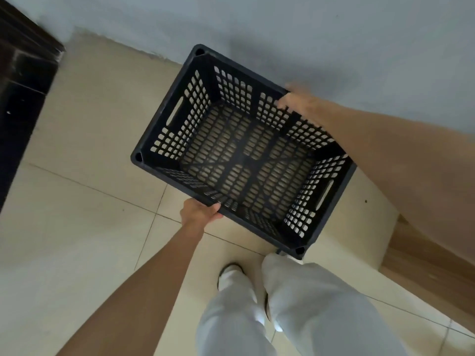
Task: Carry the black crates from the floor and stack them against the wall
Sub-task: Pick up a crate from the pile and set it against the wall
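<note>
One crate held up near the wall, not set down yet.
The left hand (199,211) and right hand (298,101) grip the black crate (241,150) rims; no stack shows by the wall (282,29) beyond them.

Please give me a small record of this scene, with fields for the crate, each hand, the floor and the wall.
crate: one black crate, perforated, empty, open side up
left hand: left hand grips the near long rim
right hand: right hand grips the far long rim
floor: pale tiled floor
wall: grey wall just beyond the crate
other crates: none visible
left edge: dark furniture
</note>
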